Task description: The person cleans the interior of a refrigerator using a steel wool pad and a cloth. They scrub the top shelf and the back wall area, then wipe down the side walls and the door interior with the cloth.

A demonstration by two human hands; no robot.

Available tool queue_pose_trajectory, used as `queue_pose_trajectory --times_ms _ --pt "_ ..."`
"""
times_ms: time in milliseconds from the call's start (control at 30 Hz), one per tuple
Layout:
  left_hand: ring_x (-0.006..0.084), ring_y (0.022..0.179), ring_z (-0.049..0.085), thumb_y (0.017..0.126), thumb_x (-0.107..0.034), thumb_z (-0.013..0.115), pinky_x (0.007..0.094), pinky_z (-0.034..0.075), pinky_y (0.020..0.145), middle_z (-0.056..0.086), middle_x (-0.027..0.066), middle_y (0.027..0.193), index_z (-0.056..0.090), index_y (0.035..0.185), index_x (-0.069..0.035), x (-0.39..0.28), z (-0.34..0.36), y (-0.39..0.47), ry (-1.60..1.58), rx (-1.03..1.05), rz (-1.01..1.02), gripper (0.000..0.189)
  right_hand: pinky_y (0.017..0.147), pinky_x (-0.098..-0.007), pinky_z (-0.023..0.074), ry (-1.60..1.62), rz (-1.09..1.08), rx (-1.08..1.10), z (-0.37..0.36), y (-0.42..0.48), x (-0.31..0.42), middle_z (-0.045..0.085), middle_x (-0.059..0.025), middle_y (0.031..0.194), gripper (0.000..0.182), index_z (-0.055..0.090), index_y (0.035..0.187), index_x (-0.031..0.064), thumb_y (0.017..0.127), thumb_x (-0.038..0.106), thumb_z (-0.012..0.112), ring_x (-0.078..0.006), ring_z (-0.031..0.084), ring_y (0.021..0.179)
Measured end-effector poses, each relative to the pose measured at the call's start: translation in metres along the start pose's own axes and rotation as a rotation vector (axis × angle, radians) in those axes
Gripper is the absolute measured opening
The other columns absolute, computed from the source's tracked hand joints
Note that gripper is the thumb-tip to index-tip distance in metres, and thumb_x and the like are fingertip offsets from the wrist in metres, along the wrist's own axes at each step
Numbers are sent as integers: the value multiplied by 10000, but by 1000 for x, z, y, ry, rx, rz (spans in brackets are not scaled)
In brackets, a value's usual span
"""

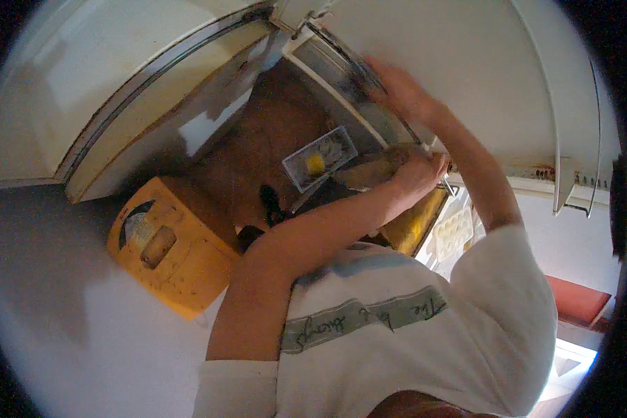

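Note:
A white-framed panel [339, 96] with a see-through middle and a dark, dirty strip along one edge stands slanted before me, against a white upright surface. My left hand [423, 170] reaches across my body to the panel's near lower corner, fingers curled; the hand partly hides what it touches. Higher up, my right hand [397, 94] is blurred and bent over the dark-edged strip; its fingertips are hidden. Below the panel, a clear plastic bin [292, 175] holds a yellow piece [316, 164], possibly a sponge, and something whitish.
A stained yellow-orange box [188, 266] with a hand hole stands at left, near a white panel [151, 94] with a dark seam. To my right are a pale tray with round hollows [453, 234], a white surface [480, 78] with rusty stains and a red object [580, 298].

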State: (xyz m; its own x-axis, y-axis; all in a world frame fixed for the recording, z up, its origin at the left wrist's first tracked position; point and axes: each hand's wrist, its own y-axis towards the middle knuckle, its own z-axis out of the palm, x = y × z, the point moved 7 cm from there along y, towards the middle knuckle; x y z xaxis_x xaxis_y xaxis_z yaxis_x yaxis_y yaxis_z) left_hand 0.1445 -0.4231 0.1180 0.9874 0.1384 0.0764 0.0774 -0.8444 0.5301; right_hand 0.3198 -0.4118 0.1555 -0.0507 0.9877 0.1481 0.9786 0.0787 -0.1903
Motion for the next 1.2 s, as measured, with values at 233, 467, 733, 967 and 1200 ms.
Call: queue_pose_trajectory --times_ms 233,467,733,967,1200 --pt "248 954 540 825 -205 468 390 491 638 503 137 1123 507 1179 -43 -4 16 -6 -233 -146 -68 391 910 -370 413 128 70 75 29 -38 -32 566 -147 1174 436 405 1304 90 903 202 533 -241 541 1043" --pt "286 945 558 841 -201 452 471 469 791 573 136 1047 539 1094 -65 9 -8 -15 -398 58 -114 300 893 -376 420 388 55 -197 6 55 7 566 -208 1148 499 384 1291 -4 899 272 523 -308 553 1035" --pt "273 944 549 852 -173 436 474 493 713 567 154 1070 495 1202 -39 2 17 -7 -314 -83 -78 379 828 -425 437 84 275 -81 8 -12 1 602 -248 973 392 477 1181 -8 869 221 539 -388 574 955" --pt "281 834 594 841 -171 472 443 501 631 584 181 999 518 1132 -36 4 20 -9 -590 32 -163 325 783 -397 443 198 192 -91 4 24 11 600 -194 864 328 572 1020 -5 888 292 524 -304 575 815" --pt "259 764 606 826 -180 491 436 501 648 590 142 965 584 1026 -26 18 -12 -15 -475 -58 -122 268 750 -335 441 563 242 155 1 16 8 611 -74 862 470 590 1016 -29 908 417 490 -131 520 788"
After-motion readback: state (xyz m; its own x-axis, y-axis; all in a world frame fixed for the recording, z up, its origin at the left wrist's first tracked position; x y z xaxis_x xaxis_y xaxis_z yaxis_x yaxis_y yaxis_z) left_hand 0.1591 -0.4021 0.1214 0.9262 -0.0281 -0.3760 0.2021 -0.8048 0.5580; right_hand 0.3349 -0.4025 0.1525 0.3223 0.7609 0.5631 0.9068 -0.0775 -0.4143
